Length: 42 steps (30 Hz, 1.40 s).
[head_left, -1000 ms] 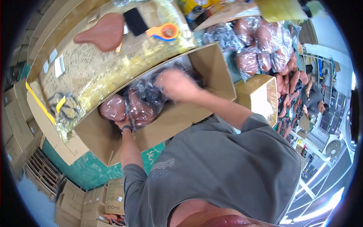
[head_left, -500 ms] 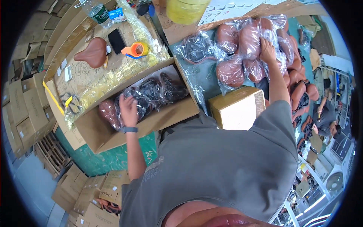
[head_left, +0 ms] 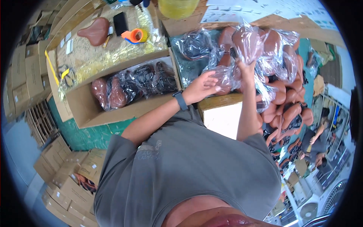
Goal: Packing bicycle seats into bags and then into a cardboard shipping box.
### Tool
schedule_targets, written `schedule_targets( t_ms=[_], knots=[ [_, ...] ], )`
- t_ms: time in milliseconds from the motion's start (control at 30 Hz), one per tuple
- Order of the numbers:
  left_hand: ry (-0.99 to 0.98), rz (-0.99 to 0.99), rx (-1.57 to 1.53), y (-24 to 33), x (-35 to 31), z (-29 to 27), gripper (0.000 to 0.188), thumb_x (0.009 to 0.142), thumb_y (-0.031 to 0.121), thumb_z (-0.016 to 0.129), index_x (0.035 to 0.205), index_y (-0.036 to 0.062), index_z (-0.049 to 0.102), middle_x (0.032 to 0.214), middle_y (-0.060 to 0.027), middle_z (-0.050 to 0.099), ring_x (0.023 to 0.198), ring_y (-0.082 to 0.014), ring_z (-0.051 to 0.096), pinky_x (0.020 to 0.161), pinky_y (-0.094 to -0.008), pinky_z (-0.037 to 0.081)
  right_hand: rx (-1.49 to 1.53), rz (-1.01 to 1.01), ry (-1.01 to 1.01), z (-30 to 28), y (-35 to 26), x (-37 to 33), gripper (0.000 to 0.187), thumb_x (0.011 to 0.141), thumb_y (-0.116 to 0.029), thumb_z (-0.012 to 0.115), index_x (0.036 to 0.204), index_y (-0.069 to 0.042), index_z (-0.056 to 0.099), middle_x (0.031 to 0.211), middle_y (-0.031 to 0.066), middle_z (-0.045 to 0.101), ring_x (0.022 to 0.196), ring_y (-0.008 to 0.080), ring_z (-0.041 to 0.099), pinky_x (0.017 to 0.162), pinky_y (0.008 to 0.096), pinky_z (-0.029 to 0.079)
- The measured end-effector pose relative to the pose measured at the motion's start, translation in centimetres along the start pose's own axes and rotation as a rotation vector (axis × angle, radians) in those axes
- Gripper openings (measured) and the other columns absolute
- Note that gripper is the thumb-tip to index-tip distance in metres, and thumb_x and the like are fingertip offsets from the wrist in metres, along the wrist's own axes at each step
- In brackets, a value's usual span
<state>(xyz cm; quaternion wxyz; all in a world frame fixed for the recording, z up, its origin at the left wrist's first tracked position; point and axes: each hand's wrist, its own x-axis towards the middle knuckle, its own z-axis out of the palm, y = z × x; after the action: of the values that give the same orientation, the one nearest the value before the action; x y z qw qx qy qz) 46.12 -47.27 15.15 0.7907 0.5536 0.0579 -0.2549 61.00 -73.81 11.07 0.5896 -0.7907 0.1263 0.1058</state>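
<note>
My right hand (head_left: 247,71) grips the narrow end of a brown bicycle saddle (head_left: 245,43) in clear plastic, raised over the pile on the bench. Beside it, to the left, my left hand (head_left: 201,87) is open with fingers apart, close to another wrapped saddle (head_left: 224,81); I cannot tell whether it touches. Left of my hands is an open cardboard box (head_left: 113,118) with a row of wrapped saddles, brown at the left end and with dark undersides towards the right. A wrapped saddle with its dark underside up (head_left: 196,44) lies behind my left hand.
A smaller carton (head_left: 221,115) stands close to my body. Unwrapped brown saddles (head_left: 289,96) are heaped at the right. Behind the open box, the worktop holds a bare saddle (head_left: 95,32), a phone (head_left: 120,23) and an orange tape dispenser (head_left: 135,36). Another person (head_left: 314,142) works far right.
My left hand has left the box and come right, towards the pile. My right hand has come nearer and now lifts a wrapped saddle. The view has shifted a little.
</note>
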Motion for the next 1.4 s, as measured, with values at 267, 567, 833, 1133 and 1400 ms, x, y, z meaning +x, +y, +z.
schedule_targets(
  t_ms=[267,567,833,1133,1400],
  knots=[
    [0.817,0.151,-0.251,5.3,-9.3,-6.7,0.078,0.082,0.005,0.093,0.146,0.0028,0.049,0.129,-0.0119,0.069,0.117,-0.0213,0.069,0.100,-0.0376,0.058,-0.006,-0.523,-0.317,12.5,-6.8,-13.1,0.039,0.095,0.003,0.073,0.133,0.003,0.067,0.123,0.0128,0.074,0.114,0.0231,0.071,0.099,0.0348,0.055],
    [1.156,-0.016,-0.100,2.7,-36.0,-22.2,0.048,0.082,0.006,0.086,0.124,0.0058,0.062,0.089,-0.0005,0.068,0.061,-0.0089,0.060,0.048,-0.0256,0.046,-1.015,-0.160,-0.169,18.1,8.3,6.4,0.106,0.072,-0.039,0.095,0.159,-0.009,0.044,0.135,0.0224,0.072,0.127,0.0422,0.067,0.109,0.0520,0.052],
    [0.913,-0.303,-0.098,-6.7,-32.9,-33.8,0.053,0.083,0.006,0.085,0.131,0.0013,0.062,0.084,0.0003,0.064,0.059,-0.0096,0.055,0.046,-0.0287,0.040,-1.460,-0.486,0.074,14.4,4.7,-0.4,0.075,0.068,-0.061,0.092,0.126,-0.013,0.081,0.170,0.0198,0.044,0.160,0.0470,0.030,0.129,0.0615,0.027],
    [1.209,-0.295,0.124,-32.5,-21.8,-47.5,0.091,0.071,0.023,0.099,0.138,-0.0047,0.044,0.131,-0.0247,0.071,0.120,-0.0346,0.071,0.105,-0.0413,0.055,-1.261,-0.541,-0.148,12.7,-11.8,-18.0,0.080,0.070,-0.025,0.099,0.139,0.001,0.066,0.151,0.0254,0.061,0.142,0.0452,0.054,0.122,0.0555,0.040],
    [1.211,-0.320,0.345,-35.4,-21.1,-47.7,0.094,0.077,0.025,0.098,0.143,-0.0028,0.037,0.136,-0.0293,0.068,0.129,-0.0424,0.067,0.109,-0.0450,0.054,-0.989,0.023,-0.968,36.5,-19.9,-19.9,0.063,0.086,-0.032,0.086,0.137,-0.002,0.066,0.115,0.0255,0.078,0.101,0.0447,0.075,0.093,0.0488,0.057]
  ],
)
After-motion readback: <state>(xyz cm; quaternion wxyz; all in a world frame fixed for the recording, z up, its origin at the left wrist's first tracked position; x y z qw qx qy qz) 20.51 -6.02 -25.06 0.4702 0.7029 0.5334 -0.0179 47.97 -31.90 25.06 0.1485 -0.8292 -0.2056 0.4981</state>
